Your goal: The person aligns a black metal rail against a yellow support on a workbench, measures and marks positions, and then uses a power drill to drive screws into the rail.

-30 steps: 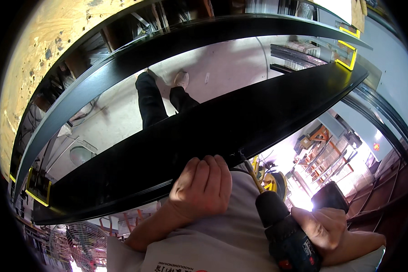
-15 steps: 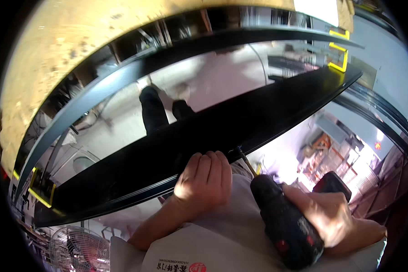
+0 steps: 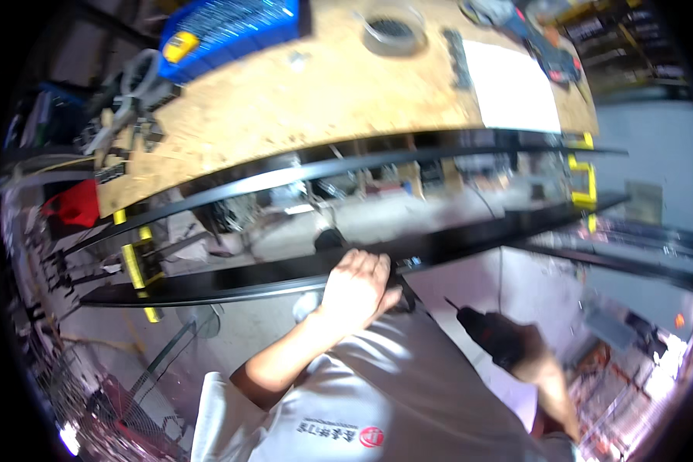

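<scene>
A long black metal profile [image 3: 277, 271] lies crosswise in front of me, resting on yellow-edged supports. My left hand [image 3: 359, 281] is closed over its near edge, around the middle, with the fingers across the top. To the right, my right hand [image 3: 533, 356] grips a black cordless drill [image 3: 491, 334]. The drill's thin bit [image 3: 451, 302] points up and left, apart from the profile. A small shiny spot [image 3: 412, 262] shows on the profile just right of my left hand. Motion blur hides the right hand's single fingers.
Beyond is a second long dark bar [image 3: 285, 175]. On the wooden workbench [image 3: 316, 100] stand a blue bin [image 3: 231, 35] of screws, a round tub [image 3: 393, 29], a white sheet [image 3: 512, 88] and another power tool [image 3: 543, 54]. Yellow-edged supports [image 3: 135, 266] hold the bars. A red cloth [image 3: 75, 204] hangs left.
My right hand has drawn the drill away from the profile, down and to the right. My left hand stays on the profile. The view has tilted up, showing more workbench.
</scene>
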A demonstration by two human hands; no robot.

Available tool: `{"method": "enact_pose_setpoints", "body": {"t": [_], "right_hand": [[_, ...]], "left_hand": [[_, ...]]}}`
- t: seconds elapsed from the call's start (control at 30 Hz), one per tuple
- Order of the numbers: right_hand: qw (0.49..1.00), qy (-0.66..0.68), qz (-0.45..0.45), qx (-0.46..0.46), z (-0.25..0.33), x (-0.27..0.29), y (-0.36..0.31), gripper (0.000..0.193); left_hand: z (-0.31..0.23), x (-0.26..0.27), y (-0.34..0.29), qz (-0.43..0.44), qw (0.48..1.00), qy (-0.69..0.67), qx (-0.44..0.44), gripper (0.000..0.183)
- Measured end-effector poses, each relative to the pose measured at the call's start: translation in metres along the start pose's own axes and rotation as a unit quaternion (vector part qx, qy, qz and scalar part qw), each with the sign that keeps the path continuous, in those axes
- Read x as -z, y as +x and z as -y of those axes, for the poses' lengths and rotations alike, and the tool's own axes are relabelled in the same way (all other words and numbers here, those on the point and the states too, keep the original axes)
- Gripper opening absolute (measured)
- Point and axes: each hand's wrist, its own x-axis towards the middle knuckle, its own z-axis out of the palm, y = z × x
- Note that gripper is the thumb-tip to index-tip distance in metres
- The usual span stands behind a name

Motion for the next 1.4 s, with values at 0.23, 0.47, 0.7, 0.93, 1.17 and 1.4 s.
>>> {"method": "enact_pose_setpoints", "body": {"t": [0.23,0.47,0.7,0.93,1.17,1.4], "right_hand": [[0.997,-0.024,-0.064,-0.033,-0.205,-0.126,0.024,0.06],[0.974,0.05,-0.06,-0.211,-0.267,-0.204,0.007,0.052],[0.915,0.097,-0.103,-0.378,-0.211,-0.225,0.004,0.046],[0.898,0.142,-0.125,-0.397,-0.18,-0.25,-0.001,0.04],[0.868,0.207,-0.186,-0.412,-0.16,-0.296,-0.013,0.034],[0.826,0.287,-0.207,-0.438,-0.15,-0.363,-0.028,0.029]], "left_hand": [[0.143,0.18,0.071,-0.257,0.931,0.051,0.256,0.019],[0.315,0.242,0.189,-0.136,0.927,0.133,0.323,0.022],[0.339,0.254,0.241,0.066,0.925,0.343,0.149,0.013],[0.354,0.258,0.241,0.145,0.862,0.485,0.001,0.02],[0.371,0.258,0.251,0.22,0.872,0.434,-0.059,0.012],[0.353,0.261,0.249,0.211,0.849,0.484,-0.03,0.012]]}}
